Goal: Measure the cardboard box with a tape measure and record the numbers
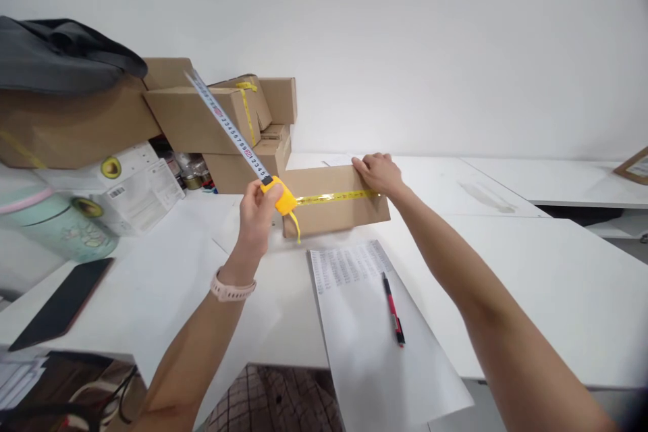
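My left hand (258, 212) is closed around a yellow tape measure (282, 194), a wrist strap below it. The tape's metal blade (230, 128) sticks out up and to the left, past the stacked boxes, and a yellow cord hangs from the case. Just right of the case lies a cardboard box (329, 212) with yellow printed tape along it. My right hand (379, 174) grips this box at its far right end, fingers over the back edge. In front of the box is a printed sheet (354, 337), with a red and black pen (393, 310) on it.
Several cardboard boxes (197, 121) are stacked at the back left against the wall, with a dark bag (65, 57) on top. A mint tumbler (55, 223), a white box with avocado pictures (136, 182) and a dark flat device (63, 304) stand or lie at left.
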Tool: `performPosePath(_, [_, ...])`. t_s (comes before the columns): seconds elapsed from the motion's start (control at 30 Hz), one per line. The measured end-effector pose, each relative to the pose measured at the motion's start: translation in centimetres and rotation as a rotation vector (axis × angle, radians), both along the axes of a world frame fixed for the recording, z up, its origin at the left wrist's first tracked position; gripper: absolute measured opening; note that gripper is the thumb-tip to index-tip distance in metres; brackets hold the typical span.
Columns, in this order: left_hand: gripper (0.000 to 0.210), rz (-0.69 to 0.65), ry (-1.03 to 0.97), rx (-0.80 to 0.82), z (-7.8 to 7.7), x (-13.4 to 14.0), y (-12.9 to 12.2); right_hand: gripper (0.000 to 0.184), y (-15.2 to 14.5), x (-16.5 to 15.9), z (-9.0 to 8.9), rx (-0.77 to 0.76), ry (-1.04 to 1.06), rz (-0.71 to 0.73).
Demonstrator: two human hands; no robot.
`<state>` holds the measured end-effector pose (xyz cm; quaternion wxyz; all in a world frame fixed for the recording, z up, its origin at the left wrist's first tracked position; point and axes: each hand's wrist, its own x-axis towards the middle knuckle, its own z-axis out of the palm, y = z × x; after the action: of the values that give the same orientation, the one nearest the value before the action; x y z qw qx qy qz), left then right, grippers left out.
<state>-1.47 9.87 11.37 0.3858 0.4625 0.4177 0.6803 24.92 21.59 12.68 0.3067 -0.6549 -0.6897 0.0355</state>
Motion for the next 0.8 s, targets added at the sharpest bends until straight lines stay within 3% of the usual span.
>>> performPosePath(0.1, [0.046,-0.099,0.045,0.024,-1.0,1.5,-2.0,0.041,2.1,-2.1,-0.2,0.032,-0.134,-0.016])
performPosePath(0.23, [0.041,-0.476,0.046,-0.162,-3.3,3.9,-4.7,0.049,3.7,-3.2,-0.3,-0.016,-0.184,-0.099])
performPosePath(0.33, [0.037,-0.658,0.028,-0.304,-4.9,4.5,-5.1,0.057,3.7,-3.1,-0.6,0.013,-0.219,-0.095])
performPosePath(0.53, [0.035,-0.796,0.023,-0.388,-6.8,3.0,-4.7,0.070,2.8,-3.1,-0.8,0.063,-0.194,-0.064])
performPosePath(0.8, [0.038,-0.896,-0.043,-0.416,-7.7,2.6,-6.8,0.072,2.8,-3.6,-0.4,0.023,-0.100,-0.082])
